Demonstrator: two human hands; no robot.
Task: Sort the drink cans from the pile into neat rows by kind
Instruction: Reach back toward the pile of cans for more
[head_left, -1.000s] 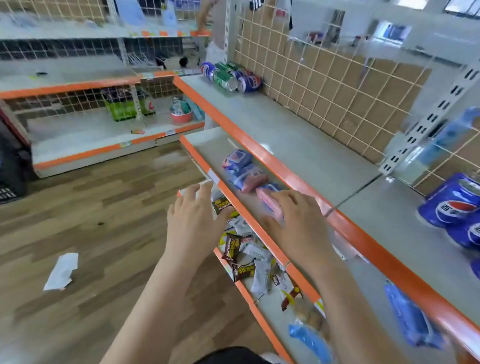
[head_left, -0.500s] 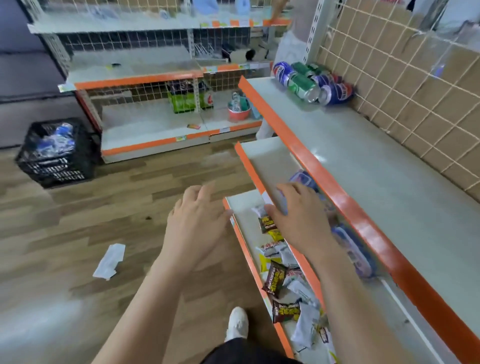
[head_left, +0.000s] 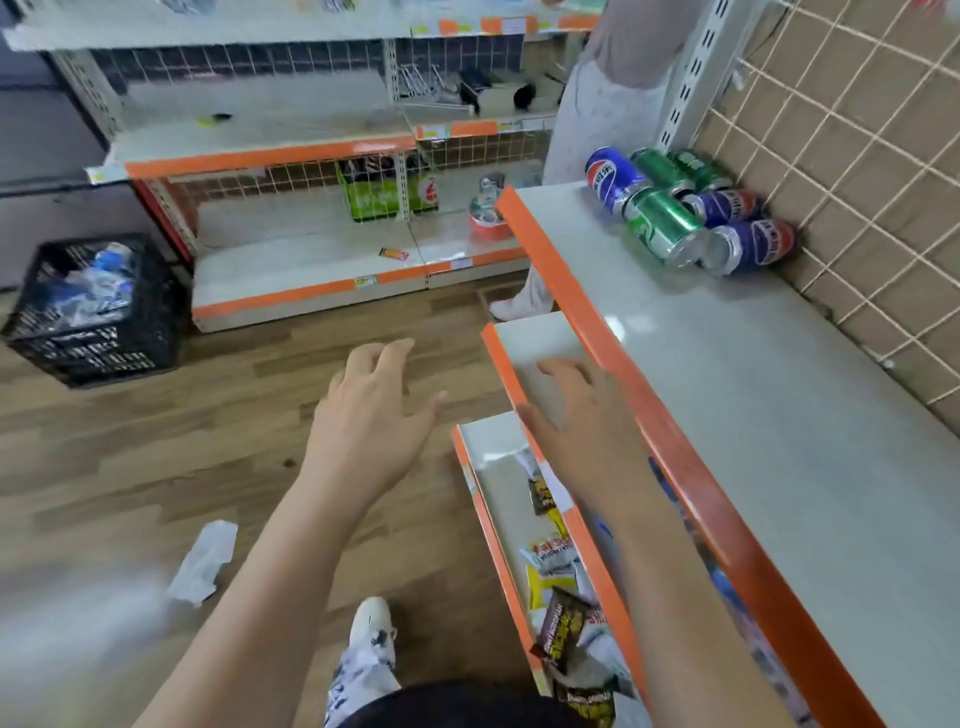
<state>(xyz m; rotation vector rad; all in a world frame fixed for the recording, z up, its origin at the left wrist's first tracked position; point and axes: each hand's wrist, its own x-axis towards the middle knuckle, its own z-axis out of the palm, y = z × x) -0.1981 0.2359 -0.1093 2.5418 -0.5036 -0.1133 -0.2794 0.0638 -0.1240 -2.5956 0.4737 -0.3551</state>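
Six drink cans (head_left: 667, 228) lay on their sides in a loose pile at the far end of the top shelf (head_left: 769, 426), up against the wire grid panel (head_left: 857, 171). Three were blue cans (head_left: 612, 176) and three were green cans (head_left: 661, 167), mixed together and touching, with no rows formed.

Both hands were well apart from the pile. The left hand (head_left: 371, 415) hovered over the wooden floor (head_left: 130, 457), palm down, fingers spread and slightly bent. Its grip was released, with nothing in it. The right hand (head_left: 584, 423) reached out over the orange front edge of the middle shelf (head_left: 540, 343) with its fingers spread. That grip was released as well and held nothing. Whether it touched the shelf could not be told.

Below that, the lower shelf (head_left: 493, 447) carried jumbled snack packets (head_left: 561, 629) in dark brown, yellow and white. A white shoe (head_left: 370, 621) stood on the floor under the left forearm. A crumpled paper scrap (head_left: 205, 564) lay on the floor to the left of that arm.

A black crate (head_left: 93, 317) holding blue-and-white wrappers stood on the floor at far left. Across the aisle, a green box (head_left: 384, 195) and a red tub (head_left: 488, 223) sat on a low shelf. Another person (head_left: 608, 119) in light grey clothes stood near the cans, beyond the end of the top shelf. The bottom-left corner was blurred.
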